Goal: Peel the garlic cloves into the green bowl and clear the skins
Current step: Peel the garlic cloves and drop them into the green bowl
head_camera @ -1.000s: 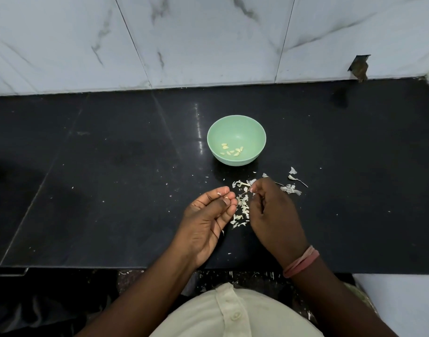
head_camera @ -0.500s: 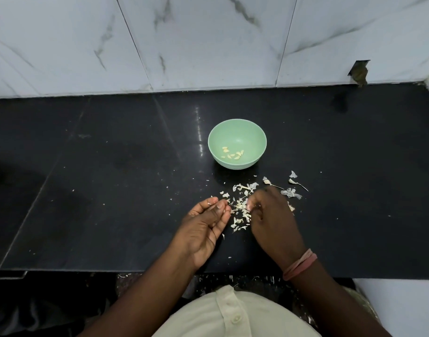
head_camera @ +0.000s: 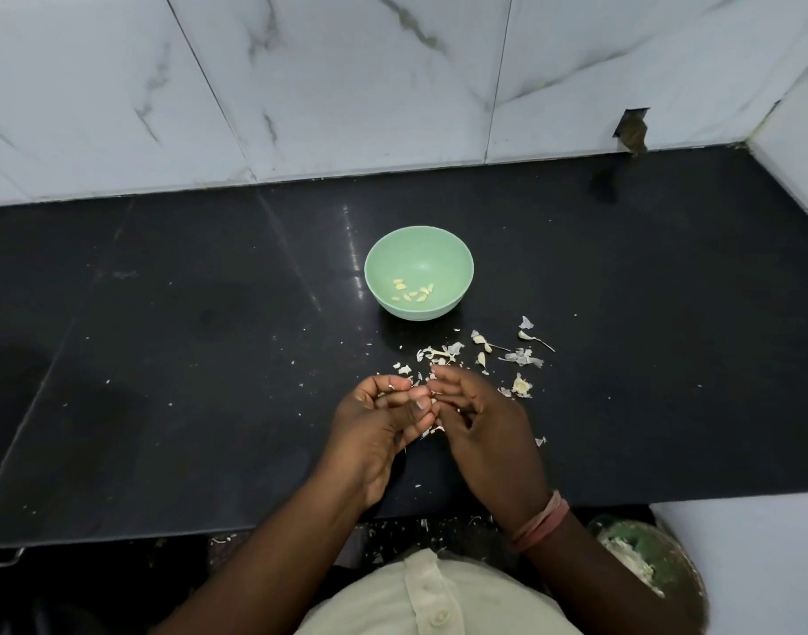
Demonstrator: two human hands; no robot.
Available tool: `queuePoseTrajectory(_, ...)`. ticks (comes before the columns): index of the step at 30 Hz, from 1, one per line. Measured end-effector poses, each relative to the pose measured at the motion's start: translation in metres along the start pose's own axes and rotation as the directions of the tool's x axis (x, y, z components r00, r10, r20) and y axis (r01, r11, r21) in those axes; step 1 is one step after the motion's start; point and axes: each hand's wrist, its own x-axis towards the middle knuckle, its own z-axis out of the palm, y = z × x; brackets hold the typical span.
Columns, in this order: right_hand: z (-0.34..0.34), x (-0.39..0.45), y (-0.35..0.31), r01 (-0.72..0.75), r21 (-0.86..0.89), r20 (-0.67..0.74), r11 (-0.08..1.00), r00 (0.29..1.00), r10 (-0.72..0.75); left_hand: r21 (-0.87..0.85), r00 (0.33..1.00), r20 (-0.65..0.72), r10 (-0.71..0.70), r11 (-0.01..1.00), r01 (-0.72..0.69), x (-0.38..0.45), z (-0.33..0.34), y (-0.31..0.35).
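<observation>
Your two hands meet over the black table (head_camera: 164, 359), just in front of the green bowl (head_camera: 419, 249). Your left hand (head_camera: 379, 423) is cupped palm-up with its fingers curled in, and the thumb and forefinger seem to pinch something small at the fingertips; it is too small and too hidden to say whether it is a clove or a scrap of skin. Your right hand (head_camera: 480, 419) reaches in with its fingertips bunched against the left ones, apparently picking at the same bit, though you cannot tell for certain what it grips.

A handful of peeled cloves (head_camera: 413, 291) lies in the bottom of the bowl. The skins (head_camera: 443, 352) are scattered on the table between the bowl and your hands and off to the right, with a thicker piece (head_camera: 521, 385) just beside your right hand that may be a clove not yet peeled.

You look to be in the peeling step, with the clearing not yet begun. Judging by this, the next move calls for stripping the last skin from what you hold, then lifting it forward and dropping it into the bowl. Check the thicker pieces on the right for unpeeled cloves before you gather the skins, which are light and likely to scatter if swept fast.
</observation>
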Motion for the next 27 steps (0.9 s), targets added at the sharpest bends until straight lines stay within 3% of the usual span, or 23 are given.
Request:
queuePoseTrajectory(5,-0.007,0.002,0.006,0.021,0.006,-0.053,1.000,0.998,-0.021,0.038,0.999,0.045,0.023,0.999,-0.025,0.000,0.008,0.006)
queuePoseTrajectory(11,-0.010,0.022,0.003,-0.036,0.274,-0.063,0.961,0.996,0.055,-0.056,0.997,0.070,-0.020,0.998,0.024,0.008,0.014,0.018)
queuePoseTrajectory(14,-0.009,0.041,-0.009,-0.024,0.345,-0.149,0.938,0.986,0.080,-0.089,0.998,0.059,0.028,0.996,-0.023,0.012,0.024,0.031)
queuePoseTrajectory(19,-0.003,0.086,-0.037,0.005,0.280,-0.244,0.960,0.968,0.066,-0.019,0.980,-0.025,0.196,0.980,-0.197,0.029,0.042,0.055)
queuePoseTrajectory(24,0.010,0.121,-0.040,-0.045,0.100,-0.282,0.994,0.957,0.071,0.037,0.978,-0.101,0.180,0.983,-0.177,0.051,0.045,0.064)
queuePoseTrajectory(27,0.015,0.126,-0.035,-0.121,0.040,-0.269,0.992,0.955,0.128,0.095,0.984,-0.073,0.165,0.983,-0.158,0.058,0.045,0.063)
